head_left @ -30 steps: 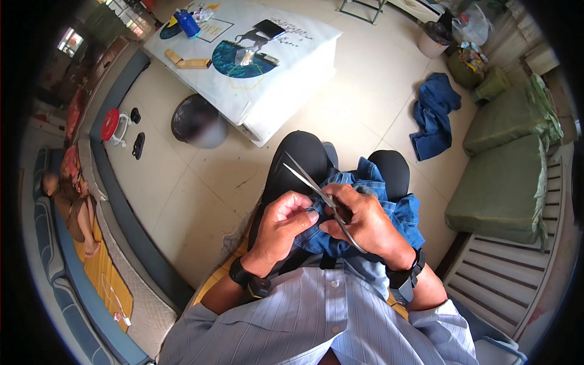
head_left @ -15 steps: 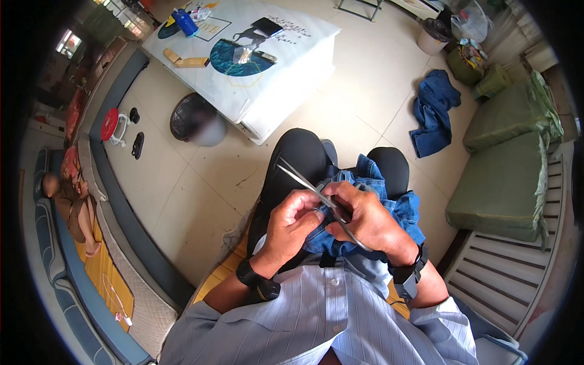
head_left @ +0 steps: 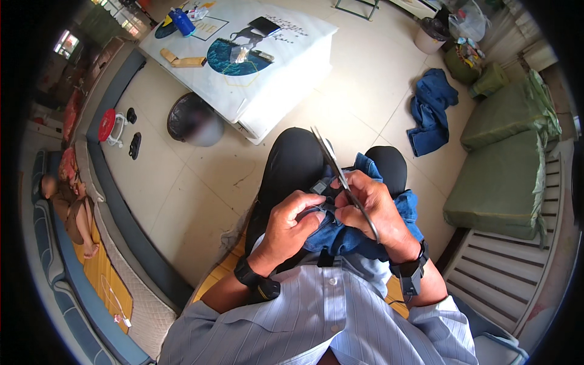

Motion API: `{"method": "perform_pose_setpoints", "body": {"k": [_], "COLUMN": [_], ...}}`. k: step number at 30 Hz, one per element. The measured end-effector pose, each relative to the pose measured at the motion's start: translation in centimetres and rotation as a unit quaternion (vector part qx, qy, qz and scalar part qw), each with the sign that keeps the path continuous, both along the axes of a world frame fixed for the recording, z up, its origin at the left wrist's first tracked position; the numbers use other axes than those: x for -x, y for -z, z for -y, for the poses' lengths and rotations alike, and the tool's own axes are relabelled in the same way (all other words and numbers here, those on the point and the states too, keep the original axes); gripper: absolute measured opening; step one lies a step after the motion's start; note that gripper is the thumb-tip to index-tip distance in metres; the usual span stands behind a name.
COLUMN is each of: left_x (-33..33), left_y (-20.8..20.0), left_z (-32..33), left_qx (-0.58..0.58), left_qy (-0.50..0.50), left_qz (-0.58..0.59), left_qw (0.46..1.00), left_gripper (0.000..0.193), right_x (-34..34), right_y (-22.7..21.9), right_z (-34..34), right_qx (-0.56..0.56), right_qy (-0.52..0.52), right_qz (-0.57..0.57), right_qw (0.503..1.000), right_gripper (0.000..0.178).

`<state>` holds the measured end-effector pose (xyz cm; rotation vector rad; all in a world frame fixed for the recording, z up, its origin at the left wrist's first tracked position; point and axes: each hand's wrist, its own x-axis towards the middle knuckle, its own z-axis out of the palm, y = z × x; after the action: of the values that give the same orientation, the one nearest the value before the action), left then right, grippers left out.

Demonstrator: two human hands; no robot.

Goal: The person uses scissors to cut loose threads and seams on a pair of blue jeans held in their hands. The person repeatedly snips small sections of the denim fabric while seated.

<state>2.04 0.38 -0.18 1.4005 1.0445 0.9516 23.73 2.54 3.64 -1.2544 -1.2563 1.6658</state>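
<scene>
Blue denim (head_left: 404,210) lies bunched across my lap, between and over my dark-trousered knees. My left hand (head_left: 286,225) is closed, thumb and forefinger pinching the denim's dark edge. A pair of metal scissors (head_left: 338,171) rests in my right hand (head_left: 380,210), its blades pointing away from me over the left knee and its handle end running back past my fingers. The right fingertips sit close to the left ones at the denim's edge; whether they also pinch cloth is hidden. Just beyond the fingertips shows a small grey block-like thing (head_left: 318,187).
Ahead stands a white table (head_left: 292,79) with a blue bottle (head_left: 182,22) on it. A lined bin (head_left: 210,131) is beside it. More denim (head_left: 433,109) lies on the floor at right, near green wrapped bundles (head_left: 496,188). A person (head_left: 76,210) reclines on the left sofa.
The scissors have swung from pointing left to pointing more directly away from me. My right hand has shifted slightly, and the small grey thing shows more.
</scene>
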Motion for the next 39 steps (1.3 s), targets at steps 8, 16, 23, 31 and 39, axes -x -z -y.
{"method": "perform_pose_setpoints", "body": {"k": [8, 16, 23, 31, 39], "left_x": [-0.6, -0.8, -0.9, -0.9, 0.8], "left_y": [1.8, 0.0, 0.1, 0.8, 2.4], "left_z": [-0.2, -1.0, -0.2, -0.9, -1.4], "left_qx": [-0.004, 0.027, -0.065, -0.112, 0.222], "left_qy": [-0.038, 0.003, 0.013, 0.045, 0.128], "left_qz": [0.004, -0.017, -0.018, -0.023, 0.228], "left_qw": [0.999, 0.999, 0.998, 0.992, 0.939], "left_gripper": [0.02, 0.023, 0.027, 0.02, 0.02], "right_x": [1.4, 1.2, -0.3, -1.0, -1.5], "right_y": [-1.5, -0.4, -1.8, -1.8, -2.1], "right_z": [1.7, 1.9, 0.5, -0.7, -2.1], "right_qx": [-0.162, -0.298, -0.2, -0.191, -0.045], "right_qy": [-0.005, -0.018, -0.073, -0.092, -0.108], "right_qz": [0.231, 0.302, 0.222, 0.187, 0.036], "right_qw": [0.96, 0.905, 0.952, 0.959, 0.992], "right_gripper": [0.051, 0.044, 0.047, 0.045, 0.038]}}
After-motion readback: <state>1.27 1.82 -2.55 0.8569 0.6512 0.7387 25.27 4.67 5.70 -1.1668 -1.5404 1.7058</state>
